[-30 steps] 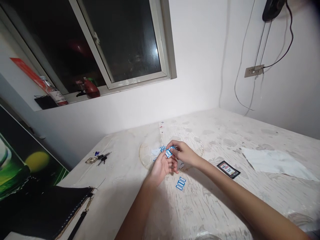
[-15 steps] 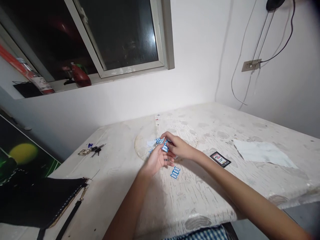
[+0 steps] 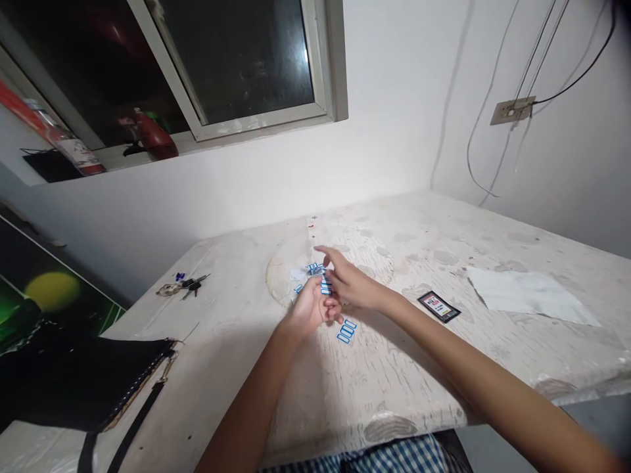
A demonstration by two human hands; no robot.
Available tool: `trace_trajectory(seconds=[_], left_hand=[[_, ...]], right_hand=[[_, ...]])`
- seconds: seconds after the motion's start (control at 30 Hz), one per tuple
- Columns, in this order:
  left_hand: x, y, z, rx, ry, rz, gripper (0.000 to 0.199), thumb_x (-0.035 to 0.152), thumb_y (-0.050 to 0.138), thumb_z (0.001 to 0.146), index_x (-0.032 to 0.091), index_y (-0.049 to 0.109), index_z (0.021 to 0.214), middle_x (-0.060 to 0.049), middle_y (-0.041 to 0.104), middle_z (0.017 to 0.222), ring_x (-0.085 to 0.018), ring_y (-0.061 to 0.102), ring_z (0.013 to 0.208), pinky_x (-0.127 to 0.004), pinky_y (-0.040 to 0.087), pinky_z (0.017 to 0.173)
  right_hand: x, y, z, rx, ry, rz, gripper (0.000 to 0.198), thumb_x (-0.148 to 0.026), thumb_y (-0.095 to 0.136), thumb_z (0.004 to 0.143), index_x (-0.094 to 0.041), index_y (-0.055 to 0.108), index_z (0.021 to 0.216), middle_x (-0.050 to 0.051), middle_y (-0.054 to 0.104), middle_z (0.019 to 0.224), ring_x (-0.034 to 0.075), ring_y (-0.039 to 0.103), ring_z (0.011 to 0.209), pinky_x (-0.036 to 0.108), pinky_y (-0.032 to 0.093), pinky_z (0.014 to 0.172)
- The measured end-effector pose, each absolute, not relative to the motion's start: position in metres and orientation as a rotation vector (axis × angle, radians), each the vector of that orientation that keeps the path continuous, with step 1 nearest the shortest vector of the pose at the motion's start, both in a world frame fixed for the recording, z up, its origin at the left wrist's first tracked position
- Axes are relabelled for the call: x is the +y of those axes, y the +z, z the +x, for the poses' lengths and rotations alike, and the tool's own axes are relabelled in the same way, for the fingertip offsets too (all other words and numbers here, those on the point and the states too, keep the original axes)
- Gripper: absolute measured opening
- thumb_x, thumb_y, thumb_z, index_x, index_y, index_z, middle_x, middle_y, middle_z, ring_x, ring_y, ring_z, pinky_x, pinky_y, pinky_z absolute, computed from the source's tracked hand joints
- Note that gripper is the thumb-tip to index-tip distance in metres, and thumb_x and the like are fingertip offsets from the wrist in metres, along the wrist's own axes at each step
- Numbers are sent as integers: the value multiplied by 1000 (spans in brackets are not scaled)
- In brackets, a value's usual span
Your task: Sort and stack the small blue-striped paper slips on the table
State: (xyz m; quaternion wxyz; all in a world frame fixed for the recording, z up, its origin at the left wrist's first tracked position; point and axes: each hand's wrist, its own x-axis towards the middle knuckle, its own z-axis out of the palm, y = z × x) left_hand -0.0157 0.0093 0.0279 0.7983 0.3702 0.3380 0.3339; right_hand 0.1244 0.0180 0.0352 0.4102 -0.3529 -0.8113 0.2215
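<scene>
My left hand (image 3: 310,307) holds a small sheet of blue-bordered white stickers (image 3: 325,286) above the pale table (image 3: 394,374). Against that sheet rests my right hand (image 3: 348,284), thumb and fingers pinching at it, index finger stretched out to the left. More of the blue-bordered labels (image 3: 311,268) lie on the table just beyond the hands. A separate strip of three labels (image 3: 346,331) lies flat on the table just in front of my hands.
A small black card (image 3: 438,306) lies right of my hands, a white paper sheet (image 3: 527,294) farther right. Keys (image 3: 181,286) sit at the left, a black bag with a strap (image 3: 83,387) at the near left. A window, bottles and wall cables lie behind.
The camera tilted and shifted a little. My right hand's index finger has stretched out over the sticker sheet; both hands stay together at the same spot on the table.
</scene>
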Motion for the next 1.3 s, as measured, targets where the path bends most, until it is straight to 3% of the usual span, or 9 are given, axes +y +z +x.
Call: trace_trajectory(seconds=[0.07, 0.13, 0.27, 0.33, 0.47, 0.6, 0.87, 1.07, 1.3], left_hand=[[11, 30, -19, 702, 801, 741, 27, 32, 26, 82, 17, 42, 67, 5, 28, 47, -10, 32, 37, -26, 39, 43], [14, 32, -23, 683, 918, 697, 25, 30, 28, 81, 16, 42, 67, 4, 28, 48, -9, 30, 38, -23, 36, 42], [19, 35, -31, 663, 1092, 685, 20, 28, 33, 78, 16, 42, 67, 4, 28, 50, -9, 29, 40, -21, 31, 41], [20, 35, -32, 661, 1110, 696, 18, 28, 34, 78, 16, 43, 67, 4, 29, 50, -9, 29, 40, -21, 32, 42], [19, 33, -33, 685, 1110, 710, 19, 29, 34, 78, 16, 43, 68, 3, 29, 51, -9, 29, 41, -22, 32, 42], [18, 32, -31, 703, 1097, 714, 21, 31, 33, 78, 16, 43, 68, 3, 29, 51, -9, 29, 41, -22, 32, 41], [16, 33, -27, 734, 1080, 704, 23, 33, 30, 80, 17, 43, 69, 3, 29, 50, -10, 29, 40, -22, 33, 42], [17, 32, -26, 730, 1087, 695, 24, 32, 29, 80, 16, 43, 68, 3, 29, 51, -10, 30, 41, -22, 32, 42], [16, 33, -26, 732, 1083, 694, 25, 32, 29, 80, 16, 43, 68, 3, 30, 50, -10, 30, 41, -22, 32, 42]], right_hand=[[31, 28, 130, -1947, 380, -1005, 53, -8, 30, 81, -14, 26, 133, 12, 47, 109, 19, 50, 91, 33, 40, 80], [46, 18, 136, -1981, 254, -1171, 47, -6, 34, 78, -9, 39, 125, 14, 51, 108, 22, 47, 98, 36, 38, 85], [65, -2, 143, -2317, 265, -1182, 37, -19, 54, 75, -10, 54, 111, 15, 52, 117, 26, 44, 109, 37, 33, 92], [68, -7, 141, -2390, 319, -1114, 39, -23, 55, 76, -10, 54, 112, 14, 54, 118, 25, 46, 109, 34, 34, 92], [66, -7, 136, -2373, 292, -1097, 33, -11, 47, 79, -10, 54, 111, 12, 59, 109, 20, 53, 100, 29, 38, 85], [63, -6, 134, -2366, 189, -1115, 33, -10, 38, 85, -10, 50, 115, 13, 61, 104, 19, 52, 97, 28, 38, 81], [62, -7, 121, -2206, 266, -1530, 43, -15, 54, 70, -12, 55, 112, 12, 58, 103, 24, 49, 94, 29, 35, 78], [57, -1, 118, -2214, 325, -1549, 52, -10, 53, 69, -16, 46, 120, 9, 59, 95, 21, 52, 84, 26, 35, 66], [47, 8, 124, -2264, 400, -1438, 54, -3, 49, 71, -15, 42, 124, 12, 51, 99, 19, 53, 80, 24, 36, 65]])
